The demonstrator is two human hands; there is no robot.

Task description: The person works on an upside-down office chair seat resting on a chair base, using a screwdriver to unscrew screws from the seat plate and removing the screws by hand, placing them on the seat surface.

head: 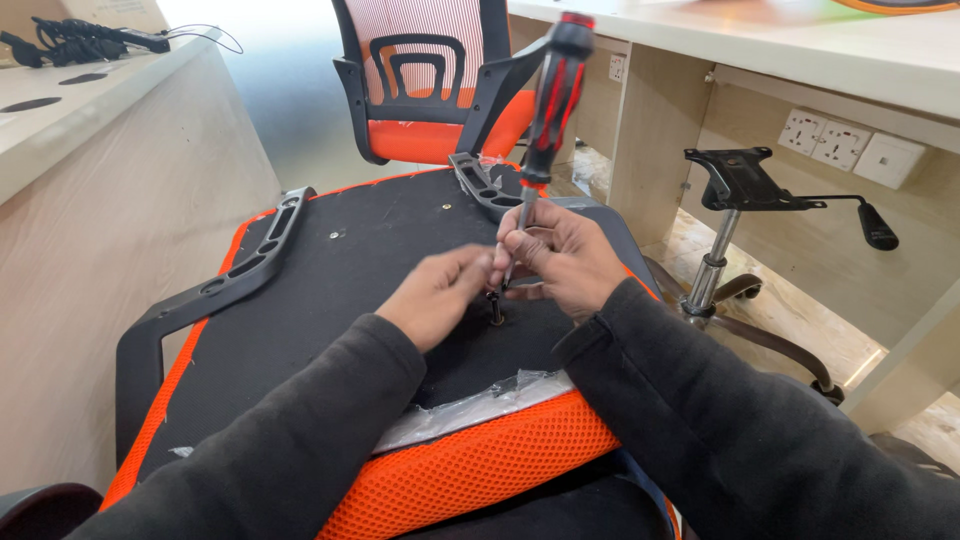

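Downward, onto an upturned office chair seat [330, 300]: black fabric underside facing up, orange mesh edging around it, lying across the lap. At the seat's centre, a small dark screw [496, 308] standing upright in the black fabric. Left hand [436, 295] just left of the screw, fingers curled toward it, fingertips blurred, so whether pinched on the screw cannot be told. Right hand [560, 258] just right of the screw, fingers closed around the metal shaft of a red-and-black screwdriver [552, 95], handle rising tilted above the seat's far edge, tip down at the screw. Dark sleeves on both arms. Black plastic armrest [235, 270] bolted along the seat's left edge; a second armrest bracket [480, 180] at its far edge. Crumpled clear plastic wrap [470, 405] at the near edge. Beyond the seat, an orange-and-black mesh chair back [425, 70] standing on a pale floor. Right of the seat, a chair base with gas column and tilt plate [735, 180] under a light wooden desk, white wall sockets [850, 145] behind. Left of the seat, a pale wooden counter [100, 130] with black cables.
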